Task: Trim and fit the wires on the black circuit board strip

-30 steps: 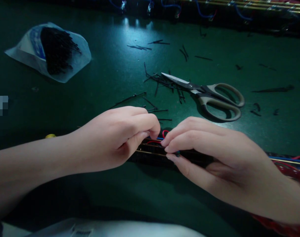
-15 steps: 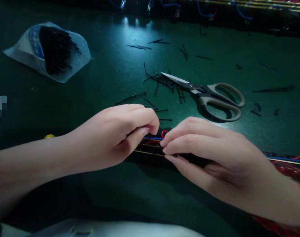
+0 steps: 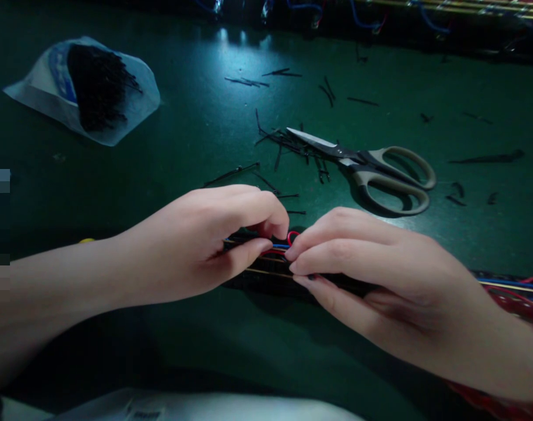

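A long dark strip with thin brass-coloured rods and red and blue wires lies across the bench in front of me. My right hand grips this wired strip, fingertips on the upper side and thumb below. A small red wire loop sticks up beside its fingertips. Just left of it, my left hand is curled over the same strip, its thumb tip beside the blue and red wires. Whatever lies between its thumb and bent index finger is too small or hidden to name.
Beyond my hands lie grey-handled scissors, partly over a heap of short black ties. A clear bag of black ties rests at upper left. Another wired assembly runs along the far edge. Black scraps are scattered at right.
My left thumb and index finger have shifted slightly right, nearer to my right fingertips, and a gap between them shows more. The right hand has stayed put.
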